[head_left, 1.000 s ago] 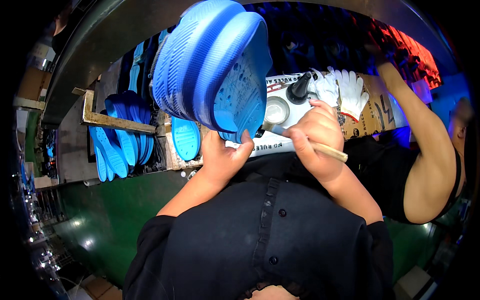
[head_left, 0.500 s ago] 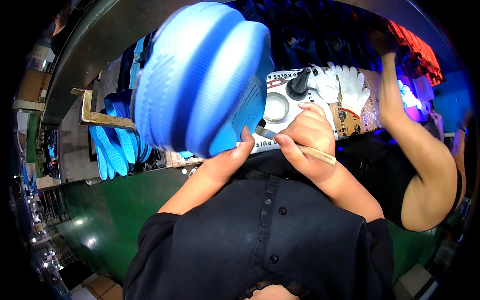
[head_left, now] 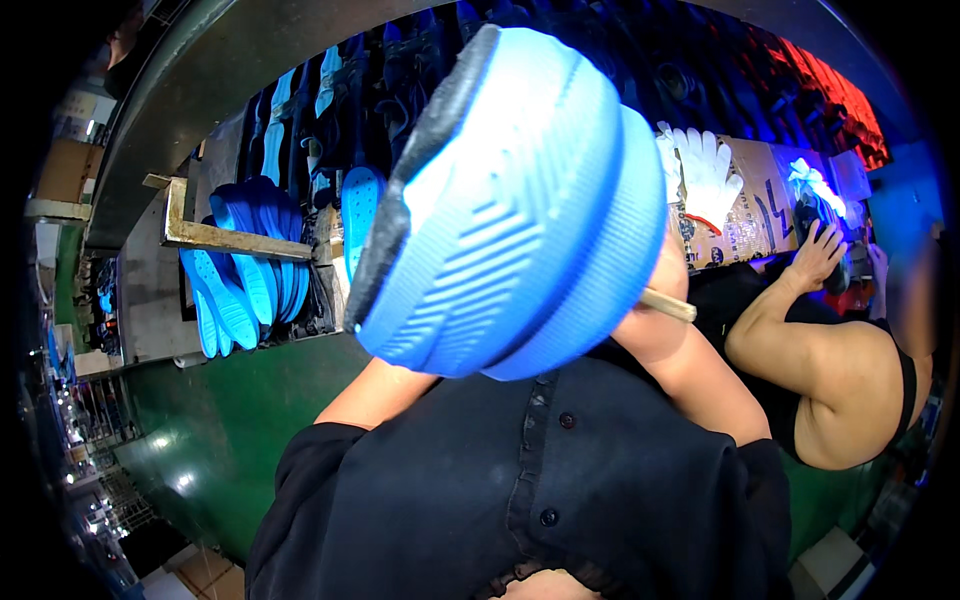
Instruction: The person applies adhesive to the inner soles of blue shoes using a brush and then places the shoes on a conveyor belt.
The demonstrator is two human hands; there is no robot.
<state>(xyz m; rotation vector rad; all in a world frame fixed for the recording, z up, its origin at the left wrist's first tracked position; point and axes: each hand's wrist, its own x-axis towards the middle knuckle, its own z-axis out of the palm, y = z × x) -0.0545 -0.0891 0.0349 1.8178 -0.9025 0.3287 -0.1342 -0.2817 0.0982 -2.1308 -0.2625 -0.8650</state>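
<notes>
A shoe with a thick, ridged bright-blue sole and a dark grey edge of upper is held up large in front of me. My left forearm runs up behind its lower end; the hand that holds it is hidden. Partly covered by the sole, my right hand is closed around a brush, whose pale wooden handle sticks out to the right. The brush's head is out of sight behind the shoe, so I cannot tell whether it touches.
Blue soles are stacked at the left beside a metal bracket. Another blue sole stands behind the shoe. White gloves lie on cardboard. At right, a co-worker's hand is at a dark shoe. Dark shoes line the back.
The shoe has swung right and tilted, now covering the white dish, the black cone, my left hand and much of my right. The co-worker's arm has come down from the back rack.
</notes>
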